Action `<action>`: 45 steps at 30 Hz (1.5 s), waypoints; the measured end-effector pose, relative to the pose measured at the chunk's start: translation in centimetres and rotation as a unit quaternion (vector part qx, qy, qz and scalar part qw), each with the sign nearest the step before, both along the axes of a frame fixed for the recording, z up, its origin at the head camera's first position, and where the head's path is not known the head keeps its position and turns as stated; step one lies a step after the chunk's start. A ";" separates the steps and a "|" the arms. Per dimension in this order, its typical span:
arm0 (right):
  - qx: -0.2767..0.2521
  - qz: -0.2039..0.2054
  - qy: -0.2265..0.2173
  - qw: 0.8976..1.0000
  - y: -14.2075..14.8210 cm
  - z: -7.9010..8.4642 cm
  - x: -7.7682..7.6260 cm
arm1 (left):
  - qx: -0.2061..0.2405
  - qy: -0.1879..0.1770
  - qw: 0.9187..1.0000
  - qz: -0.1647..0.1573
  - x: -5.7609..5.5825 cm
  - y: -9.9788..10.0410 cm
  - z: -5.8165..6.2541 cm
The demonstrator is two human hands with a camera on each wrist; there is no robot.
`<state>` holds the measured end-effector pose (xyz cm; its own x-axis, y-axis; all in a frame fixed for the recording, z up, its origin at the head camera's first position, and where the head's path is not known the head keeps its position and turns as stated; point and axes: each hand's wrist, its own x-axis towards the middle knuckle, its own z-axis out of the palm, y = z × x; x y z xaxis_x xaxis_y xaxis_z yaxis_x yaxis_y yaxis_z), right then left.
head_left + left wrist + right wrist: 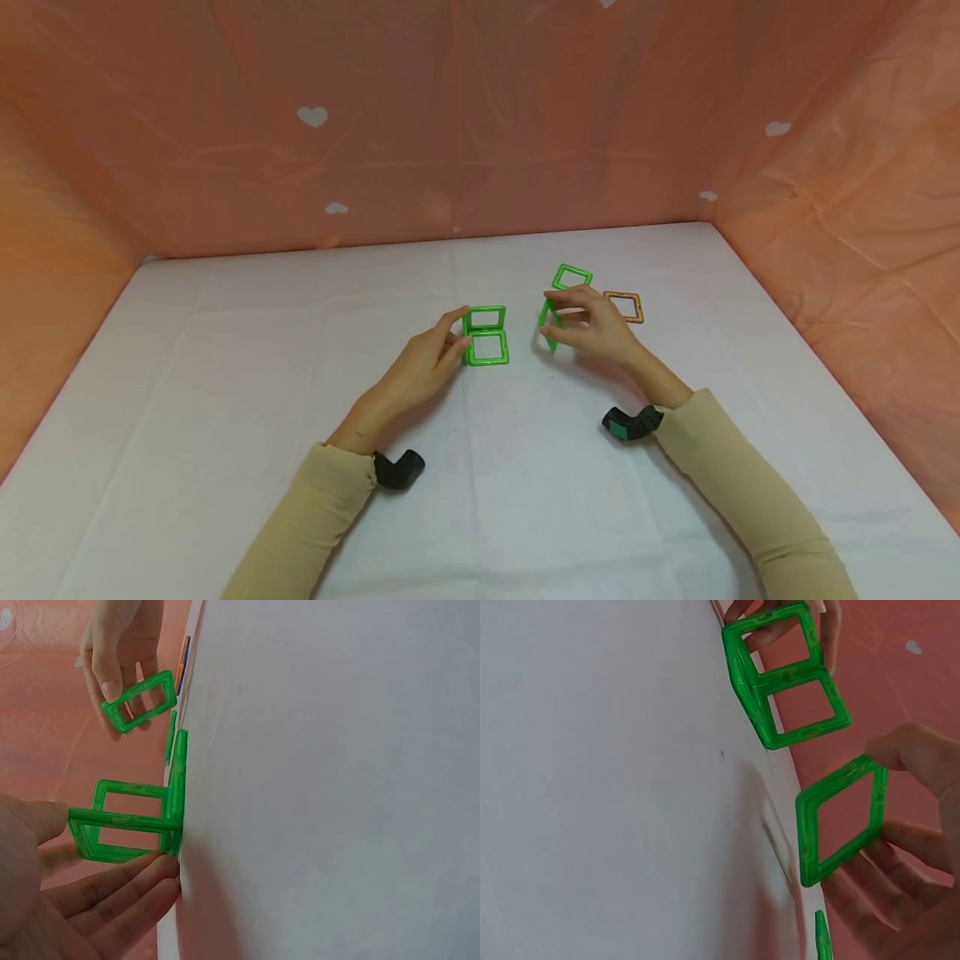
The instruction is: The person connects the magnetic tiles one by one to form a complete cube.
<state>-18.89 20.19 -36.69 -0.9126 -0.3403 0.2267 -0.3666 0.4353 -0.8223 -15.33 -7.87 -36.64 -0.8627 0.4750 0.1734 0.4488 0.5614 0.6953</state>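
Note:
My left hand (422, 367) is at the left side of a small corner of joined green magnetic tiles (491, 363). One square frame lies flat, with others standing along its back and left edges. In the left wrist view the thumb and fingertips hold the left upright tile (124, 821) at its edges. To the right, my right hand (600, 332) pinches a separate green square tile (808, 832) between thumb and fingers. That tile is held up on edge, apart from the joined ones, and its open middle shows in the right wrist view.
Beyond the right hand a loose green tile (573, 268) lies flat, partly covered by the fingers. An orange tile (640, 308) rests on the white cloth (247, 400) just right of it. Orange fabric walls (450, 125) rise at the back and sides.

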 end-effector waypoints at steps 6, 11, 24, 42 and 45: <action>-0.032 0.018 -0.010 0.999 -0.5 -0.2 0.0 | -0.004 -0.003 1.000 -0.001 0.0 0.0 0.0; -0.049 0.035 -0.008 0.998 -0.9 -0.3 0.2 | -0.004 -0.002 1.000 -0.001 0.0 0.0 0.0; -0.063 0.090 0.020 0.994 -1.6 -0.4 0.0 | -0.004 0.002 1.000 -0.001 0.2 0.0 0.2; -0.081 0.115 -0.002 0.990 -2.5 -0.4 -0.1 | -0.004 -0.006 1.000 0.004 0.1 0.0 0.1; -0.086 0.120 -0.004 0.989 -2.7 -0.5 0.0 | -0.004 -0.006 1.000 0.005 0.1 0.0 0.1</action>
